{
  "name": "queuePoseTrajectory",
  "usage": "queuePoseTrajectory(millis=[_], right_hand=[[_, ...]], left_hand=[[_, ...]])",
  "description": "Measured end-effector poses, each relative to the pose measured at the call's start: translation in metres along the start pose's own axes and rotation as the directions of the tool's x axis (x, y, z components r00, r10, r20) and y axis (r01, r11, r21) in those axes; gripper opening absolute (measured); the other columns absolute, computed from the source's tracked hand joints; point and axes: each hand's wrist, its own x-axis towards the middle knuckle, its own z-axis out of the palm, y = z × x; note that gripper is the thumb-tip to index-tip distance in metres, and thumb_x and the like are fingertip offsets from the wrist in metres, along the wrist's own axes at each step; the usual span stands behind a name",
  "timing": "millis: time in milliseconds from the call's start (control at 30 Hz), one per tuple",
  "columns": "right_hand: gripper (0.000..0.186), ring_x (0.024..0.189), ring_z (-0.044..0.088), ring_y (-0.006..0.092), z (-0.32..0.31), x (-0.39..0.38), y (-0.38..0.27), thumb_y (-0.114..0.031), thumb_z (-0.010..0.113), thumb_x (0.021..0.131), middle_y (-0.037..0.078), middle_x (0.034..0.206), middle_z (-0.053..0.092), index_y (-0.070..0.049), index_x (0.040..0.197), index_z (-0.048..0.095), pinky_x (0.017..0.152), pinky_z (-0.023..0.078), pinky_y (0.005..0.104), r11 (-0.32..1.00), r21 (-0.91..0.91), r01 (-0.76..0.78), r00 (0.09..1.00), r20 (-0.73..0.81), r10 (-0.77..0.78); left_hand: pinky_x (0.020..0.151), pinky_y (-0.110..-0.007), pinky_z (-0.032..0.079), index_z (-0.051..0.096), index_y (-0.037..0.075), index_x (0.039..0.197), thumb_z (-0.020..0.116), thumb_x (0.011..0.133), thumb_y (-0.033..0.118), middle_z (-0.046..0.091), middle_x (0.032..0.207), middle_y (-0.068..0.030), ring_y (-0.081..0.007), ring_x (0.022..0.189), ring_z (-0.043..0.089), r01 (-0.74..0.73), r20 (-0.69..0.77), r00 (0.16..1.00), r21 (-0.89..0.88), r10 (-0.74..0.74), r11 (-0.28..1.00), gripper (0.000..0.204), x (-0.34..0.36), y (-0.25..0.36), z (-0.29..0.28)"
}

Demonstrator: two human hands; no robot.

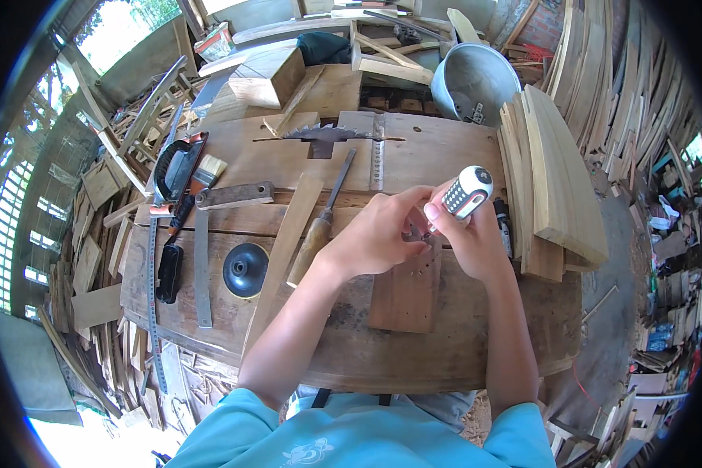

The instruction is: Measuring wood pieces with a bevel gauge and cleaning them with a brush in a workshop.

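Screwdriver [470, 192] with a chunky white-and-black handle sits in the right hand [477, 240], which is curled round it. The left hand [376, 235] is half-curled right beside; can't tell if it's pinching anything. Flat brown wooden board [402, 300] lies below both hands, wooden-handled steel chisel [312, 248] just left of the left one.

This place is a workshop for woodwork. A toothed round saw blade [308, 133] stands up through the wooden table [515, 327], where a chisel [317, 235] and, at the left, a brush [210, 168] lie. Long planks [620, 70] stand at the far right, and many wood pieces [97, 304] are heaped at the left.
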Motion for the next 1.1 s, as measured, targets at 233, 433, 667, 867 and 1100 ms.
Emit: queuePoseTrajectory(millis=[233,433,667,867,1100], right_hand=[[0.025,0.067,0.062,0.0098,0.003,0.001,0.004,-0.025,0.075,0.094,0.004,0.073,0.068,-0.001,0.087,0.069,0.062,0.048,0.029,0.998,-0.052,0.036,0.997,-0.066,-0.039],[0.03,0.058,0.054,0.0056,0.0,0.002,0.008,-0.026,0.08,0.091,0.0,0.066,0.062,-0.003,0.08,0.064,0.053,0.042,0.0255,0.974,-0.227,0.011,0.993,-0.11,-0.037],[0.027,0.068,0.065,0.0058,0.01,0.004,0.004,-0.013,0.083,0.089,0.004,0.083,0.072,0.0,0.101,0.062,0.056,0.048,0.0224,0.99,0.023,0.139,0.962,-0.239,-0.13],[0.026,0.074,0.066,0.0051,0.005,0.005,0.005,-0.012,0.082,0.089,0.004,0.086,0.073,0.0,0.103,0.063,0.061,0.049,0.0217,0.978,-0.123,0.17,0.95,-0.242,-0.196],[0.026,0.072,0.065,0.0048,0.004,0.005,0.004,-0.012,0.08,0.089,0.003,0.085,0.073,-0.001,0.105,0.064,0.061,0.047,0.0221,0.972,-0.161,0.169,0.951,-0.232,-0.204]], left_hand=[[0.078,-0.041,0.056,0.064,-0.002,0.109,0.074,0.078,-0.001,0.075,0.09,-0.0185,-0.0375,0.087,0.073,-0.006,-0.01,1.0,0.061,0.007,0.998,0.033,0.001,0.0,0.002],[0.076,-0.042,0.057,0.066,-0.002,0.106,0.073,0.079,0.0,0.075,0.088,-0.0177,-0.0371,0.084,0.073,-0.014,-0.016,1.0,0.071,0.015,0.997,0.027,0.002,-0.006,0.006],[0.071,-0.038,0.058,0.068,-0.001,0.105,0.079,0.08,0.0,0.073,0.082,-0.0169,-0.0289,0.075,0.074,-0.076,-0.058,0.994,0.172,0.087,0.982,0.027,0.0,-0.013,0.007],[0.072,-0.039,0.059,0.067,-0.001,0.105,0.08,0.079,0.001,0.074,0.083,-0.0163,-0.0313,0.076,0.074,-0.105,-0.065,0.991,0.209,0.121,0.972,0.028,0.002,-0.01,0.008],[0.072,-0.04,0.059,0.068,0.0,0.105,0.08,0.079,0.001,0.074,0.083,-0.0161,-0.0316,0.077,0.074,-0.099,-0.073,0.99,0.231,0.119,0.968,0.029,0.0,-0.008,0.008]])
